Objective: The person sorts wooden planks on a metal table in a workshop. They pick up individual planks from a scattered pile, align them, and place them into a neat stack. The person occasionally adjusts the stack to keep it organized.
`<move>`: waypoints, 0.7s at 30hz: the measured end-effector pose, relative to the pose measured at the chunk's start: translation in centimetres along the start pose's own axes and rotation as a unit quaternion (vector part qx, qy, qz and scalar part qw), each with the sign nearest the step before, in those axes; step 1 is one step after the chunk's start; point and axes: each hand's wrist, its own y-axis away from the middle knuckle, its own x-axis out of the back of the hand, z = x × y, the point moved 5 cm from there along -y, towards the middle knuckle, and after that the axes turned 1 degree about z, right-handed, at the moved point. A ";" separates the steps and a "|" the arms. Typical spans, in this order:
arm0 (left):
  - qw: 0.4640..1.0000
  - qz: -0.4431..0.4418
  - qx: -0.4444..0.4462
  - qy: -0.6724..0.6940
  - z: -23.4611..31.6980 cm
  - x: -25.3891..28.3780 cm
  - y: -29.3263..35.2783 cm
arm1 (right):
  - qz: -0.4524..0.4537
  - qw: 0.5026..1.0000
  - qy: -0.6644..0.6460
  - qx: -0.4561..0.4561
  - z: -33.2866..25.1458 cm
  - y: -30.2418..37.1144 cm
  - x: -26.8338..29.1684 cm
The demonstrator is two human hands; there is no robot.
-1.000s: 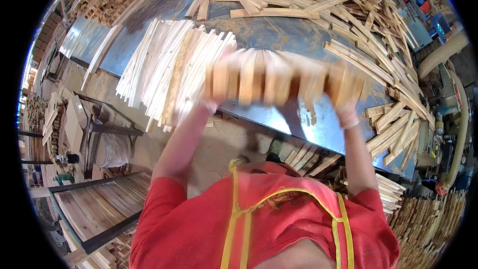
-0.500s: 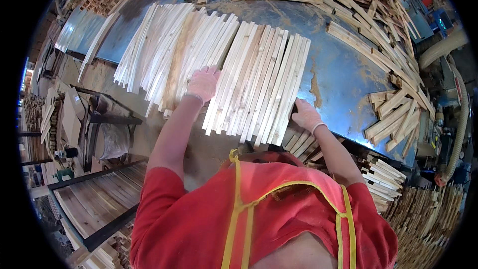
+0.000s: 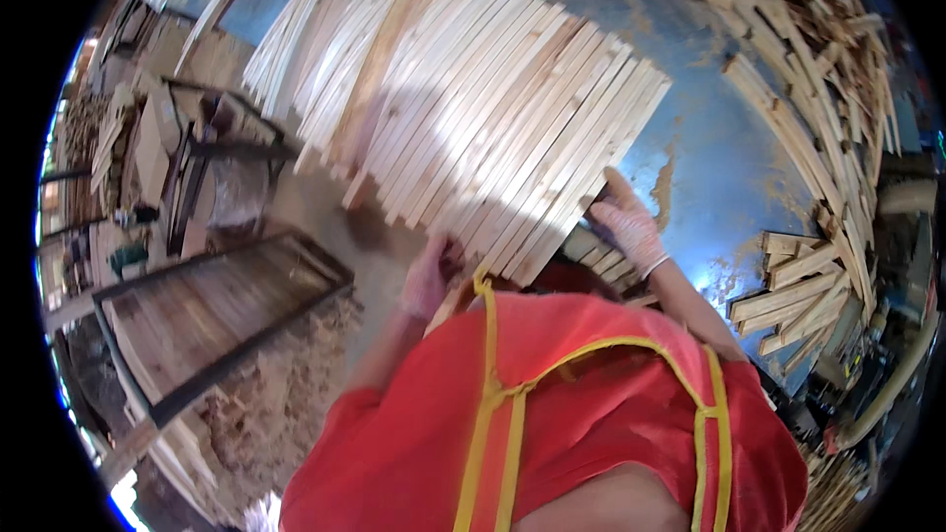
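Note:
Long pale wooden strips [image 3: 493, 108] lie side by side in a slanting row across the metal table, their near ends toward my chest. My left hand [image 3: 429, 276], in a light pinkish glove, is low by these near ends. Its fingers look curled but are blurred, and whether they touch the strips I cannot tell. My right hand [image 3: 631, 227], gloved alike, is against the row's right edge. Its thumb and fingers are apart around a dark gap beside the outermost strip, with some fingertips hidden.
The blue-grey metal table [image 3: 690, 158] carries sawdust patches. Jumbled wood offcuts [image 3: 803, 286] pile along its right side. At lower left stands a dark-framed cart [image 3: 217, 325] with boards, beside floor shavings [image 3: 286, 389]. A ribbed hose [image 3: 892, 365] hangs at far right.
My left hand has come off the top of the strips and down to their near ends. The gap between two groups of strips has closed. My right hand stays at the right edge.

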 end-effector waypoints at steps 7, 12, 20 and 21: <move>0.984 0.088 0.046 0.151 -0.5 -0.2 0.0 | -0.057 0.998 0.001 0.018 0.3 -0.2 0.3; 0.992 0.098 0.001 0.074 6.7 2.5 3.0 | -0.016 0.999 0.037 0.003 0.0 -0.4 0.3; 0.985 -0.112 0.004 -0.131 19.2 -0.8 -0.1 | 0.086 0.991 0.102 0.022 -1.2 1.8 -2.7; 0.987 -0.128 0.009 -0.092 19.0 -0.3 -0.9 | 0.112 0.989 0.082 0.046 -0.5 2.1 -1.6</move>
